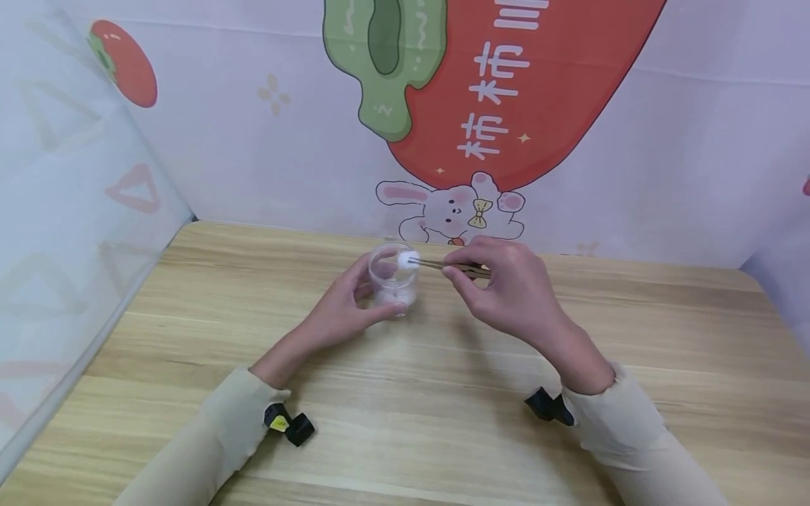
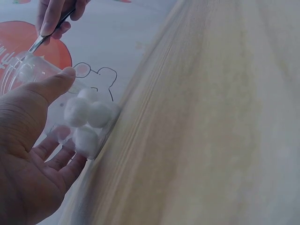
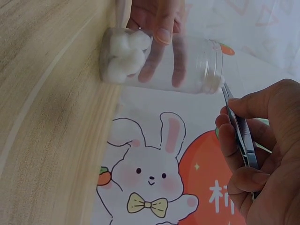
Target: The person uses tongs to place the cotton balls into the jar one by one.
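A clear jar (image 1: pixel 377 280) stands upright on the table, with several white cotton balls (image 3: pixel 126 55) at its bottom. My left hand (image 1: pixel 342 303) holds it, thumb on the near side and fingers curved round the far side. My right hand (image 1: pixel 514 287) pinches metal tweezers (image 3: pixel 243 133) between thumb and fingers, just right of the jar. At the tweezers' tips, a single cotton ball (image 1: pixel 407 260) sits at the jar's open mouth. The left wrist view shows the cotton balls (image 2: pixel 87 112) below my left thumb through the clear wall.
The wood-grain table (image 1: pixel 405 422) runs back to a printed cloth backdrop (image 1: pixel 209 140) with a rabbit and a large red fruit. Another pale cloth (image 1: pixel 57 211) borders the left side. Small black devices (image 1: pixel 299 427) are fixed at both sleeve cuffs.
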Available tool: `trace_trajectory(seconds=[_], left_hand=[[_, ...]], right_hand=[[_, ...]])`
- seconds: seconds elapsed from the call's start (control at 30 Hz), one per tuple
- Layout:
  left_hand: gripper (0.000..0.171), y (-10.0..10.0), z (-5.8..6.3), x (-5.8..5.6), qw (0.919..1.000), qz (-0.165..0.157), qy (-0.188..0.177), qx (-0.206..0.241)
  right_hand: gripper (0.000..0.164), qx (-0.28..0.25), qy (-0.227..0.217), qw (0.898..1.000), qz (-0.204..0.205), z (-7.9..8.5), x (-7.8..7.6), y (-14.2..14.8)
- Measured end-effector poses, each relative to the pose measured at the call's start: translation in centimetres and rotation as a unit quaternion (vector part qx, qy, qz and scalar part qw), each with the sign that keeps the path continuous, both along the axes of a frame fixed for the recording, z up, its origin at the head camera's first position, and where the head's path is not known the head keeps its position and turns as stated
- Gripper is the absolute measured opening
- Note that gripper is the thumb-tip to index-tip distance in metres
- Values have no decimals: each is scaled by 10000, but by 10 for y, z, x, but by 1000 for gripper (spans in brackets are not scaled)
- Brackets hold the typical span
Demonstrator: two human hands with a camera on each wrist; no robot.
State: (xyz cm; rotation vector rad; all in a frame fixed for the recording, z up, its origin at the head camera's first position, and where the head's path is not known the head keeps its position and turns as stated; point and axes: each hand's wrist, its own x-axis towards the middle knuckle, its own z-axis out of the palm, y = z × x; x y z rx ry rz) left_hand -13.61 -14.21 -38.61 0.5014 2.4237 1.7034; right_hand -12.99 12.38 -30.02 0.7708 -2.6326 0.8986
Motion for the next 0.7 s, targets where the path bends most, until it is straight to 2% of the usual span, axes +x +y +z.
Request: trace_trajectory(seconds=[0.33, 0.7], left_hand=[[81, 0, -1, -1, 10000, -30, -3, 37], [81, 1, -1, 0, 10000, -5, -13, -24]], right_hand=[[14, -38, 148, 9998, 90, 1, 2, -1], [16, -153, 82, 9997, 154, 1, 4, -1]])
